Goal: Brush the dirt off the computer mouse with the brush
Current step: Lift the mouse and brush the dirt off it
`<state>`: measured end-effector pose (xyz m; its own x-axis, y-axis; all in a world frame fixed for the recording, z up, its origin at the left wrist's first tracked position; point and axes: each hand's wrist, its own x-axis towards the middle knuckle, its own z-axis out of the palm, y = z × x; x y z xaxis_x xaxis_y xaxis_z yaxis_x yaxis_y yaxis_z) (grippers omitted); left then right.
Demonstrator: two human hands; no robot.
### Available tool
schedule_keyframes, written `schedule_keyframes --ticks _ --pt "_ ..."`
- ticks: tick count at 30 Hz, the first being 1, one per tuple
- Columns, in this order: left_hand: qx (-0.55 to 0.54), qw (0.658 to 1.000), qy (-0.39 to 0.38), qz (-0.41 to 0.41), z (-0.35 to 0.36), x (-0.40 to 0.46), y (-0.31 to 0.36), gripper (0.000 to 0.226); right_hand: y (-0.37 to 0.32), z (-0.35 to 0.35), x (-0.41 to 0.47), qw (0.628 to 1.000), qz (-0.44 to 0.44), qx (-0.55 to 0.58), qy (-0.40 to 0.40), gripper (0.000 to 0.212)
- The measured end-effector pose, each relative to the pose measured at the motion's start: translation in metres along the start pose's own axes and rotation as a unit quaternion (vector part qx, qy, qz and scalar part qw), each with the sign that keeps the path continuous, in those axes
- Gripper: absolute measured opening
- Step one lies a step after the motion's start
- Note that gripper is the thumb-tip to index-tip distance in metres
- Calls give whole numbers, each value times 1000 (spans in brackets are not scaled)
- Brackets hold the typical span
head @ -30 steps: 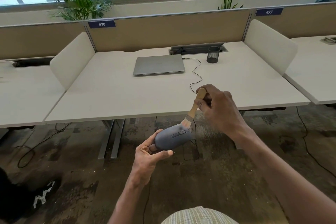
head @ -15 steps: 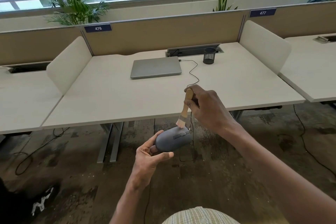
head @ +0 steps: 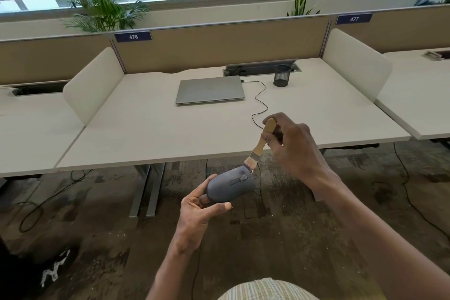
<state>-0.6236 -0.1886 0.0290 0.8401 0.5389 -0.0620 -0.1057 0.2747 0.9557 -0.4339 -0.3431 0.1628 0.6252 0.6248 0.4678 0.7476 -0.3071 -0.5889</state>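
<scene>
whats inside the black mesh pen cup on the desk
Nothing rises above the rim of the black mesh pen cup, which stands on the desk right of the closed laptop. Its bottom is hidden from this angle.

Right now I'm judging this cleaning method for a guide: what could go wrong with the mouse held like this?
The left hand grips only the rear end of the mouse, out over the floor beyond the desk edge; a firm stroke might lever it loose and drop it. The brush, gripped by the right hand, works the front end, so dislodged dirt probably falls onto the carpet.
</scene>
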Motion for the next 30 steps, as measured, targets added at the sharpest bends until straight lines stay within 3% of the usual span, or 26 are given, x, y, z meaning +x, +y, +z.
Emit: schedule_keyframes --ticks 7,13,21,25,28,30 --pt "-8 1000 3 2 -4 3 5 96 15 6 -5 996 75 47 2 22" --pt "-15 1000 -4 3 -12 2 6 85 40 24 4 987 134 86 -23 25" --pt "-58 998 4 14 -8 5 16 85 75 51 -2 981 156 -44 -107 15" --pt "-52 999 7 14 -5 6 19 96 74 37 -3 984 168 -46 -32 17" --pt "-48 999 13 18 -8 8 16 75 59 20 6 984 163 14 68 22" --pt "-42 999 11 11 -8 10 13 71 49 15 9 980 160 67 92 25"
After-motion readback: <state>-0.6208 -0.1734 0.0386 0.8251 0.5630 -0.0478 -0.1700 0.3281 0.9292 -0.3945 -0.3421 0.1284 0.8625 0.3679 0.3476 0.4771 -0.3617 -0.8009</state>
